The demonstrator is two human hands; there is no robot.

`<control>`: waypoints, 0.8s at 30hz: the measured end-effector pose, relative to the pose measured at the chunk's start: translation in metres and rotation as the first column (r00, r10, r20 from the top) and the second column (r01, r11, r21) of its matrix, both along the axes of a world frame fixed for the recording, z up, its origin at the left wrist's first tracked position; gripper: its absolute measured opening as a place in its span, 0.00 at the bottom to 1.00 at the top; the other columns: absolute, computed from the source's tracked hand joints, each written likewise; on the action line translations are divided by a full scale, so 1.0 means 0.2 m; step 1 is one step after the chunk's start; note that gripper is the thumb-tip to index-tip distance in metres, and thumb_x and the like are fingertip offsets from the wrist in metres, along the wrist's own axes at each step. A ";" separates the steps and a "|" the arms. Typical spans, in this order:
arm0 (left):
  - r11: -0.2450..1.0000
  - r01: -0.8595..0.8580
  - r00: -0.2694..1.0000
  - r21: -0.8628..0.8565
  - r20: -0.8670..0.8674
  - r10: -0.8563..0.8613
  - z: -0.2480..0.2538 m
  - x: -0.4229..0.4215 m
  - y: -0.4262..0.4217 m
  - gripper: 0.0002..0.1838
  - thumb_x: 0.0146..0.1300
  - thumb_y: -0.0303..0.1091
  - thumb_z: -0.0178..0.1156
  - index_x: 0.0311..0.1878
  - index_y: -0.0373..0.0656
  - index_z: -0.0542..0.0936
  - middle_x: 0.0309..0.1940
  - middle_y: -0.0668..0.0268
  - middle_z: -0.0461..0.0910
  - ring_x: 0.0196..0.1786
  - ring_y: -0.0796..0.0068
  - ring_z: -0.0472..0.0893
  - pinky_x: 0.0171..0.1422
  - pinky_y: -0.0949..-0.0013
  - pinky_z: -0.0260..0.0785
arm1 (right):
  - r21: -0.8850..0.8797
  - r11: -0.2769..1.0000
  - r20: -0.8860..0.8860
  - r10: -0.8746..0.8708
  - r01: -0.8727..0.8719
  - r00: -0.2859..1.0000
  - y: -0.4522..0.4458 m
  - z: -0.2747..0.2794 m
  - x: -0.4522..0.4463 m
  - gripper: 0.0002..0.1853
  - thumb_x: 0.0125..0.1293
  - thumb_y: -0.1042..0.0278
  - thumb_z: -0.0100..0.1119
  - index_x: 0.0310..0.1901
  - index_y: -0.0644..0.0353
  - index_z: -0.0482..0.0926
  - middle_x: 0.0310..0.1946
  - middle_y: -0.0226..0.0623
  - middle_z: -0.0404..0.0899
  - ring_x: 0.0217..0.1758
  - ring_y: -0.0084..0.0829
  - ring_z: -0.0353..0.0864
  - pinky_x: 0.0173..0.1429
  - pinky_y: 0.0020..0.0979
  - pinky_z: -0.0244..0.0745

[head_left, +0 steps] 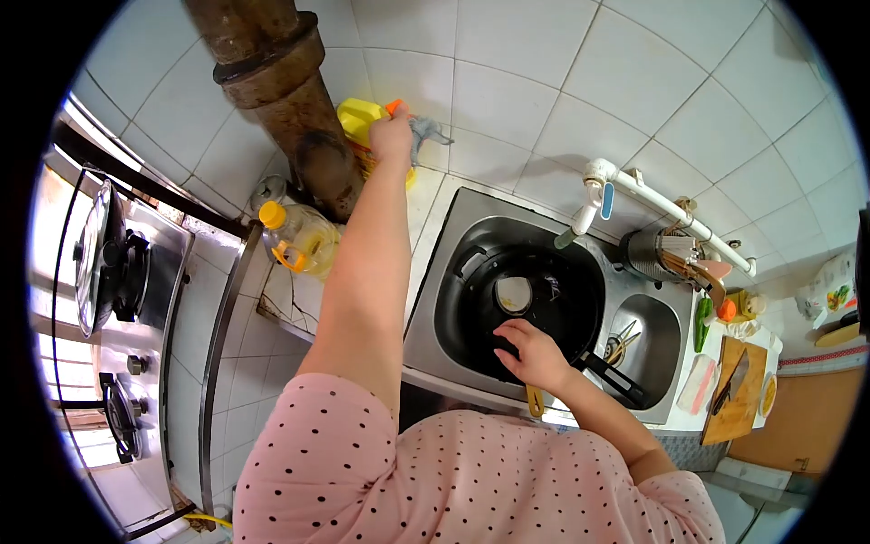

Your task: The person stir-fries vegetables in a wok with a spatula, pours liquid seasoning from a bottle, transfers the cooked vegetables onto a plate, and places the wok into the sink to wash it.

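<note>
My left hand (391, 138) reaches far forward to a yellow bottle (361, 116) with an orange cap (393, 107), beside a brown pipe. Its fingers are closed at the cap; my hand partly hides the bottle. A grey cloth (426, 136) hangs just right of that hand. Above the near side of a black wok (571, 308) in the sink, my right hand (533, 354) has thumb and fingers curved and apart, with nothing visible between them. A small round bowl-like item (514, 296) lies in the wok. The wok's handle (613, 379) points toward the small basin.
The steel sink (444, 236) has a white tap (589, 204) above it. An oil jug (304, 240) stands by the pipe (272, 72). A utensil holder (654, 254), a cutting board (736, 385) and a knife (730, 383) are at right. A stove (149, 363) is at left.
</note>
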State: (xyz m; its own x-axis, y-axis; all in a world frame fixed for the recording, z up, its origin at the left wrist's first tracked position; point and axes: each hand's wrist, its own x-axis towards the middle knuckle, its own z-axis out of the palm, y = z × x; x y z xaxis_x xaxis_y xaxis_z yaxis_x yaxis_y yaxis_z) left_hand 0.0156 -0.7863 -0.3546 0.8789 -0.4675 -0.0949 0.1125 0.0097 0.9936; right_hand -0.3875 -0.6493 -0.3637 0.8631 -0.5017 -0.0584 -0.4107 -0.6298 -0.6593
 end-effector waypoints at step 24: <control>0.933 0.358 0.934 -0.042 0.033 -0.356 -0.07 -0.45 0.20 0.10 0.64 0.29 0.60 0.46 0.34 0.79 0.37 0.65 0.80 0.36 0.78 0.77 0.41 0.73 0.69 | -0.441 0.714 0.511 -0.300 0.545 0.806 -0.61 0.58 -0.04 0.23 0.61 0.60 0.59 0.55 0.63 0.72 0.46 0.48 0.77 0.51 0.49 0.77 0.53 0.42 0.73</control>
State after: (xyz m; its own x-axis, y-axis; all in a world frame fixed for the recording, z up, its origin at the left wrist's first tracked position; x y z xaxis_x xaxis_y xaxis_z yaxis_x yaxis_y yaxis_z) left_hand -0.0752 -0.7461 -0.3694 0.6551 -0.7542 -0.0462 0.0924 0.0193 0.9955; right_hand -0.3963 -0.7713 -0.2468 0.4357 -0.6539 0.6186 -0.5210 -0.7436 -0.4190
